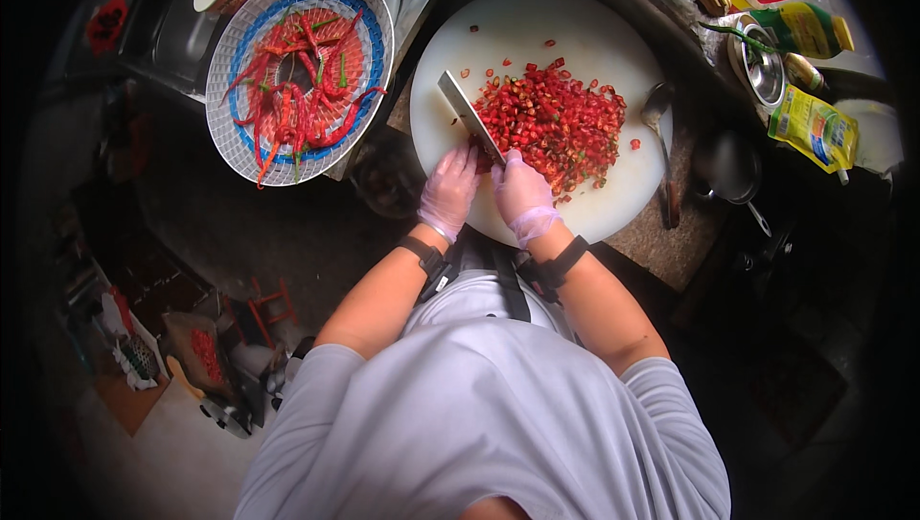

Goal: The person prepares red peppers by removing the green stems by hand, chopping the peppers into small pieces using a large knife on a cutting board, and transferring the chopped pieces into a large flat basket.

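Observation:
My right hand [523,188], in a thin translucent glove, grips a kitchen cleaver [468,114] at its near end, and the handle is hidden in the fist. The blade stands on edge on a round white cutting board [575,24]. Just left of it my left hand [451,186], gloved too, presses its fingertips down beside the blade. Red chilli under those fingers is mostly hidden. A heap of chopped red chilli [557,124] spreads over the board to the right of the cleaver.
A woven plastic basket [223,99] of whole red chillies [305,103] stands to the left. A metal spoon [655,114] lies across the board's right edge. Further right are a steel bowl [763,78], a green bottle [801,27], a yellow pouch [812,128] and a dark ladle or pan [729,168].

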{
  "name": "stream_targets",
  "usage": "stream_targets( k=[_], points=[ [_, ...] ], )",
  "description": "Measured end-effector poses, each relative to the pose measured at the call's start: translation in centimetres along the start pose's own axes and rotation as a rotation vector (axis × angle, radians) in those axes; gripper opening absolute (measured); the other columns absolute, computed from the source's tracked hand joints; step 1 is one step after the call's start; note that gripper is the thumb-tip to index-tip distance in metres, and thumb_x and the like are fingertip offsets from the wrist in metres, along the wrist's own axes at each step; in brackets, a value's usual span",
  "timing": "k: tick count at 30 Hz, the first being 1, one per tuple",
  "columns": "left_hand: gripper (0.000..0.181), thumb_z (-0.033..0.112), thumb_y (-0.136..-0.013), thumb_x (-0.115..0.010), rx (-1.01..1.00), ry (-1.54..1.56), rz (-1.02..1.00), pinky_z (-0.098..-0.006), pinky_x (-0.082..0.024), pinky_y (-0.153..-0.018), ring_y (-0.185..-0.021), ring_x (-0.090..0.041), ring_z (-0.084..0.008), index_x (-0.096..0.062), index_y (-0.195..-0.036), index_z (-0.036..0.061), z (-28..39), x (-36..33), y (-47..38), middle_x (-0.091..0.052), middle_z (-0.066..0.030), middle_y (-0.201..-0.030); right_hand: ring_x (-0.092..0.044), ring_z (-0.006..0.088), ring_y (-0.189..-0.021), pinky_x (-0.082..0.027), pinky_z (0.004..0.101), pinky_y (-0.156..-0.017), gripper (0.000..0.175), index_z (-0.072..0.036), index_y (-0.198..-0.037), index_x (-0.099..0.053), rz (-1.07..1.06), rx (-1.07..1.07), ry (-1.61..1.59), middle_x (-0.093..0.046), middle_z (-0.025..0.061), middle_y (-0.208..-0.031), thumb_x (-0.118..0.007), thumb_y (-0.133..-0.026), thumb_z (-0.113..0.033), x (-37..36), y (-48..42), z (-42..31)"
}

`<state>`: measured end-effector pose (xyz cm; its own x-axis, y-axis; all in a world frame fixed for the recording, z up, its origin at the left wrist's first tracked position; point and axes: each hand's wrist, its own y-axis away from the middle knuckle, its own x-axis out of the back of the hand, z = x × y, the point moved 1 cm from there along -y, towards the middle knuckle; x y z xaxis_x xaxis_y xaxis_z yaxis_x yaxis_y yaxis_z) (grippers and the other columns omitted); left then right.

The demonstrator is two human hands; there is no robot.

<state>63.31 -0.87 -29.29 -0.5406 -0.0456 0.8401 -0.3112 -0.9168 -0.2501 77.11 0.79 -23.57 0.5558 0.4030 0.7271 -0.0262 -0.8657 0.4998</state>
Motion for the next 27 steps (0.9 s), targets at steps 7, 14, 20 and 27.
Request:
stream_targets(
  k=[7, 14, 20, 27],
  points=[
    [0.044, 0.007, -0.078, -0.063, -0.046, -0.005, 0.020, -0.0385, -0.044, -0.095, -0.110, -0.053, -0.0349, -0.054, -0.119, -0.0029, -0.1, -1.4, -0.3, -0.054, -0.0189, -0.122, -0.061, 0.0432, -0.076, -0.048, 0.0510, -0.071, 0.027, -0.001, -0.096, -0.050, 0.029, -0.061, 0.022, -0.063, 0.0260, -0.078, -0.050, -0.091, -0.028, 1.3, 1.8, 2.0],
    [0.048, 0.005, -0.075, -0.064, -0.002, 0.095, 0.044, -0.0389, -0.043, -0.095, -0.110, -0.052, -0.0347, -0.053, -0.121, -0.0016, 0.1, -0.5, 0.5, -0.053, -0.0187, -0.123, -0.061, 0.0440, -0.071, -0.048, 0.0512, -0.068, 0.025, 0.000, -0.092, -0.050, 0.061, -0.016, 0.015, -0.062, 0.0253, -0.075, -0.049, -0.089, -0.025, 2.0, 4.6, 2.5],
    [0.039, 0.006, -0.076, -0.061, -0.043, 0.071, 0.028, -0.0373, -0.044, -0.092, -0.107, -0.054, -0.0321, -0.058, -0.115, 0.0010, 0.1, -0.3, 0.6, -0.057, -0.0155, -0.118, -0.063, 0.0412, -0.073, -0.049, 0.0496, -0.068, 0.023, 0.001, -0.092, -0.051, -0.043, -0.098, 0.100, -0.063, 0.0249, -0.077, -0.047, -0.090, -0.022, 1.9, 4.5, 1.5],
    [0.038, 0.004, -0.075, -0.062, -0.089, 0.019, -0.009, -0.0372, -0.046, -0.090, -0.103, -0.056, -0.0316, -0.060, -0.113, 0.0030, 0.3, -0.4, 1.2, -0.059, -0.0144, -0.115, -0.063, 0.0411, -0.077, -0.050, 0.0488, -0.069, 0.023, 0.000, -0.093, -0.050, 0.012, -0.032, 0.080, -0.064, 0.0249, -0.080, -0.047, -0.091, -0.023, -0.4, 3.1, 0.8]
  ],
)
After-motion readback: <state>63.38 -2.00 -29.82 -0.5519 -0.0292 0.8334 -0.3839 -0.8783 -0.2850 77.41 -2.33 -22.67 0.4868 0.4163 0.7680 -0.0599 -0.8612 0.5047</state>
